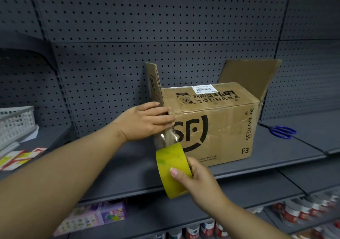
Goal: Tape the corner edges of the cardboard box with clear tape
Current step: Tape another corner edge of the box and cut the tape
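A brown cardboard box [217, 126] with black print stands on the grey shelf [128, 158], its two end flaps standing up. My left hand [145, 121] lies with straight fingers pressed on the box's upper left front corner. From under that hand a strip of clear tape [168, 137] runs down along the corner edge to a yellowish tape roll [171, 172]. My right hand [200, 181] grips the roll below and in front of the box, thumb across its outer face.
Blue-handled scissors [281, 131] lie on the shelf right of the box. A white plastic basket [16, 123] and red-and-yellow cards [16, 158] sit at the left. Lower shelves hold packaged goods [95, 218] and cans [298, 211]. Pegboard wall behind.
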{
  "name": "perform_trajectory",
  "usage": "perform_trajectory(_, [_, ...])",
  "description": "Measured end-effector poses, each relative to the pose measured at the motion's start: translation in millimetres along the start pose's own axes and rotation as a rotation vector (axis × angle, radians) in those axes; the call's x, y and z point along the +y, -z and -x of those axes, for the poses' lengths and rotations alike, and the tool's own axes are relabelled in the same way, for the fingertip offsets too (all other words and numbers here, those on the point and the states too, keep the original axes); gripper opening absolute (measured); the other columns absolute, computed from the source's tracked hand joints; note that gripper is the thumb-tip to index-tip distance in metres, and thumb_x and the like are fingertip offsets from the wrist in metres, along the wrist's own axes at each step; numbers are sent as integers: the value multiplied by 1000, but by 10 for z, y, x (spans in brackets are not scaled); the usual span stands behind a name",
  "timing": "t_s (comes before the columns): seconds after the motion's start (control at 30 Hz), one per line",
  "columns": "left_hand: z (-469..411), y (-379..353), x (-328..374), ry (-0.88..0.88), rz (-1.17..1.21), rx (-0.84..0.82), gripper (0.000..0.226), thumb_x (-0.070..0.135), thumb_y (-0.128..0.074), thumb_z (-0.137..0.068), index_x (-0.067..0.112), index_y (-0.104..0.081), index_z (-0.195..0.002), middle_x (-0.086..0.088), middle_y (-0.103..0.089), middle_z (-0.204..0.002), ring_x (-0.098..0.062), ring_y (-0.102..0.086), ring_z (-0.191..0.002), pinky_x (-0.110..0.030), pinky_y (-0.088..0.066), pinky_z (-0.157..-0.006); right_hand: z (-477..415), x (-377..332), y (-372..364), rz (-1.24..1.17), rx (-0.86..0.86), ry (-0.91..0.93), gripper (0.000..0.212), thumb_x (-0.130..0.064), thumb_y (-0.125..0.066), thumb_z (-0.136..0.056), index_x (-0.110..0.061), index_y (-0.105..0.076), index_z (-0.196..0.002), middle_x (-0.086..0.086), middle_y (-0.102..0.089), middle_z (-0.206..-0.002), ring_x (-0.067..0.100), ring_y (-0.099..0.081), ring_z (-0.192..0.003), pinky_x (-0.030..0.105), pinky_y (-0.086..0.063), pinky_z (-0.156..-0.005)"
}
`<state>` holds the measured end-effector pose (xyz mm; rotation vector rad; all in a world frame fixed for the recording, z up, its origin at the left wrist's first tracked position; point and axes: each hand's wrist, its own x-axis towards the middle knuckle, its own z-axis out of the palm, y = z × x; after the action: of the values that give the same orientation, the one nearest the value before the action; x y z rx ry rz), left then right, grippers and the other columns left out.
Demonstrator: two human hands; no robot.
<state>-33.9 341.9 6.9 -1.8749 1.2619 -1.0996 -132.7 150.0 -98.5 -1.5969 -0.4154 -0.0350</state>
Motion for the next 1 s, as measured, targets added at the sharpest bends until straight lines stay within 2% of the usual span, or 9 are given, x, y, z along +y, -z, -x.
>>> perform_trajectory(0.1, [43, -29, -111, -79, -43, -82, 42, 14, -35, -91, 27, -56, -126, 14, -55, -131, -12, -50, -123, -37, -38, -103, -18, 20, -17, -5, 6, -6, 9, -26, -64, -83, -27, -65, -91, -9, -73, -86, 4, -67, -82, 17, -52, -68])
perform_trajectory(0.23, [43, -27, -205, -90, -18, -126, 49, 16, -15, -98, 25, -53, -128, 10, -52, -134, -15, -50, -124, -41, -37, -102, -41, 45, -25, -11, 24, -7, 8, -26, -64, -82, -26, -65, -90, -7, -73, -87, 8, -68, -83, 22, -55, -72])
perform_trajectory(0.4, [7, -63, -115, -60, -29, -110, 43, 25, -31, -91, 25, -53, -128, 10, -52, -134, -15, -49, -124, -35, -34, -105, -44, 43, 118, -5, 85, 0, 8, -27, -66, -80, -20, -67, -85, -1, -71, -78, 10, -64, -73, 26, -54, -66])
perform_trajectory(0.57, [-61, -97, 29, 7, -60, -110, 43, 28, -31, -91, 25, -53, -128, 9, -52, -134, -14, -49, -125, -35, -38, -103, -19, 10, 279, 19, 121, 12, 39, -49, -67, -62, -16, -66, -83, 0, -68, -72, 13, -61, -69, 32, -50, -66])
perform_trajectory(0.63, [-105, -103, 85, 22, -72, -113, 44, 28, -31, -91, 25, -53, -129, 10, -51, -135, -13, -48, -126, -34, -38, -104, -2, 7, 319, 31, 133, 17, 43, -53, -66, -60, -17, -67, -84, 4, -70, -75, 15, -63, -70, 33, -51, -66])
perform_trajectory(0.7, [-125, -101, 77, 11, -79, -107, 44, 27, -31, -91, 26, -52, -129, 10, -51, -135, -13, -47, -126, -35, -38, -104, 10, 29, 309, 20, 150, 3, 36, -48, -68, -63, -18, -68, -83, 3, -71, -76, 14, -64, -70, 32, -52, -65])
perform_trajectory(0.8, [-127, -103, -33, -48, -138, -95, 44, 26, -34, -90, 30, -47, -132, 14, -48, -138, -11, -45, -128, -37, -32, -106, 10, 97, 158, 9, 158, -44, 13, -30, -69, -76, -18, -67, -82, -3, -70, -72, 11, -63, -70, 29, -53, -64])
perform_trajectory(0.93, [-125, -112, -122, -69, -138, -86, 47, 24, -29, -90, 30, -40, -136, 16, -46, -139, -10, -43, -129, -39, -27, -107, -21, 181, -71, -20, 173, -101, 19, -26, -65, -82, -12, -66, -96, 6, -73, -93, 22, -67, -90, 40, -55, -81])
perform_trajectory(1.0, [-116, -137, -136, -66, -138, -76, 48, 22, -29, -90, 29, -40, -136, 16, -45, -139, -10, -42, -129, -38, -27, -107, -43, 191, -138, -33, 188, -121, 22, -25, -65, -82, -10, -66, -98, 9, -72, -96, 25, -66, -94, 44, -54, -86])
